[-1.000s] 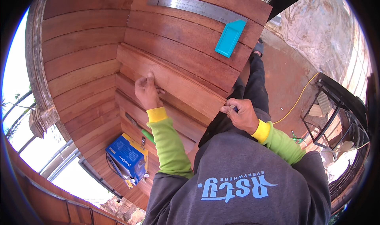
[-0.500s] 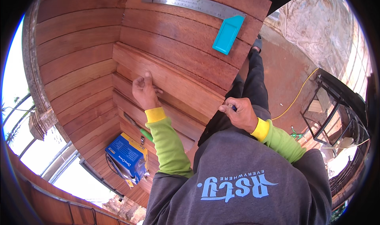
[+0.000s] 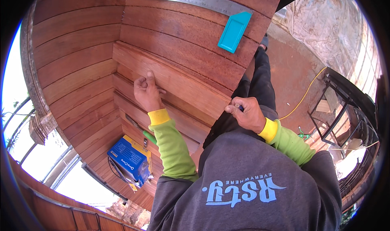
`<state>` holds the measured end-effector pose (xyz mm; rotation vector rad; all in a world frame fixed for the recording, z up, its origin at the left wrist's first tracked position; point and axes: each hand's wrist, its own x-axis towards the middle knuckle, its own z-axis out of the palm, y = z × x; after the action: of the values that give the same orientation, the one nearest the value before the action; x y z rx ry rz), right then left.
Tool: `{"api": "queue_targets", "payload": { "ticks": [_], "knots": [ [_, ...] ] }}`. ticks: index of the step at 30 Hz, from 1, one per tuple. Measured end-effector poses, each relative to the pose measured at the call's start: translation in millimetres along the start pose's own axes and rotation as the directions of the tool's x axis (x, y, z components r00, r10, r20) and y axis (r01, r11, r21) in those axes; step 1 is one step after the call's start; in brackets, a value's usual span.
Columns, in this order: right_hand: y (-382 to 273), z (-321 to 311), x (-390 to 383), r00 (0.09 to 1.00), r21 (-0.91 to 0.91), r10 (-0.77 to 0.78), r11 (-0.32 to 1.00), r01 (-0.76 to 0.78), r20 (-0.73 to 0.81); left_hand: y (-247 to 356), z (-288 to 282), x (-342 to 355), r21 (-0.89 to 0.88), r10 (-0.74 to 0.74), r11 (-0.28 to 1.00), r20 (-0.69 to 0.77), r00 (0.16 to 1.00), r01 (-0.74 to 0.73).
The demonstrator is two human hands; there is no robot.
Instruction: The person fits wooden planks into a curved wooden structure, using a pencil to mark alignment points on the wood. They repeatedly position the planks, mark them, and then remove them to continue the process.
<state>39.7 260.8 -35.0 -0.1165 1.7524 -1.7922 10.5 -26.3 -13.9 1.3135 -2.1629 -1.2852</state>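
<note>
"Plank (image 3: 183,87) first: where does it lie?"

"Along the near edge of the slatted wooden panel (image 3: 170,35); its left end meets the slatted wall (image 3: 75,64); its right end comes up just beside the person's right hand (image 3: 245,114)."

"And what are the hands doing?"

"That right hand is closed round a slim dark-blue object (image 3: 241,108), perhaps a pen or pencil; too little of it shows to be sure; thumb and forefinger are near the plank's end. The left hand (image 3: 148,93) lies over the plank's lower edge, thumb extended, fingers loosely curled; I cannot tell whether it presses on the wood or only hovers."

"So which step would you call this?"

"Steadying or checking the plank along its length, I'd judge; fitting or marking looks likelier than cutting, since the green-handled tool (image 3: 149,137) lies apart from both hands, as does the angle square (image 3: 234,32) up on the panel."

"What would the next move call for?"

"A firm left hand, to my mind, so that the plank cannot slide; a clear look at its right end; and, if a line is wanted, the square within reach."
</note>
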Motion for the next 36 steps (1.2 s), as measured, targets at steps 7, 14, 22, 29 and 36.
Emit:
{"api": "queue_targets", "payload": {
  "ticks": [7,14,22,29,36],
  "knots": [
    [1,-1,2,1.000,-0.009,-0.002,1.000,0.003,0.029,2,0,0,0.007,0.025,1.000,0.036,0.999,-0.025],
    [3,-2,3,0.999,-0.017,-0.037,0.999,0.038,0.037,0,0,1,-0.022,0.008,1.000,0.036,0.999,-0.007],
    [0,-2,5,0.999,0.009,-0.027,1.000,0.026,0.040,3,-2,1,0.001,-0.038,0.999,0.056,0.998,0.038],
    [3,0,3,0.999,0.011,0.036,0.999,-0.037,0.037,4,-5,8,0.030,-0.082,0.996,0.105,0.991,0.079],
    [2,2,2,0.999,0.017,0.040,0.999,-0.040,0.025,23,-14,12,0.451,0.047,0.888,0.095,0.994,-0.085]
  ]
}}
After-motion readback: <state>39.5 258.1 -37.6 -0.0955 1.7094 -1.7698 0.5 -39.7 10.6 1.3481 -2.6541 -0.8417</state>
